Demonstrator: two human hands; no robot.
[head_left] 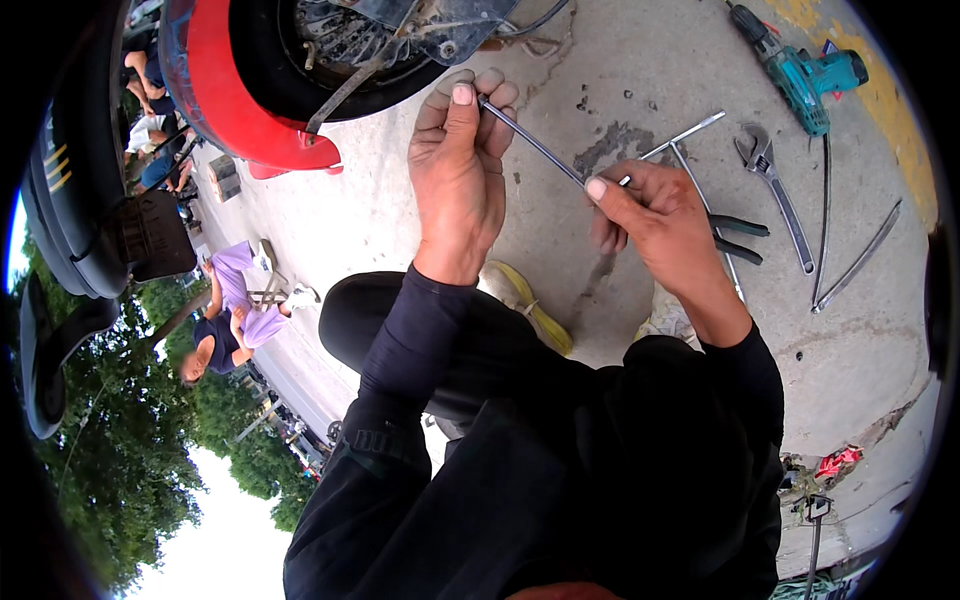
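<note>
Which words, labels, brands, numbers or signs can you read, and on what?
None clearly readable.
Dark plate at far left: faint marks, too blurred.
Black left sleeve: faint marks, too indistinct.
Teal drill: no lettering I can make out.
Metal rod: none visible.

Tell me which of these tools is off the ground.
The slim metal rod, held in both your left hand and right hand; the teal drill, adjustable wrench, T-shaped bar and dark-handled pliers lie on the concrete.

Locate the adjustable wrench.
In the head view, the adjustable wrench lies on the concrete at the right, beside the T-shaped metal tool and below the teal drill.
</note>
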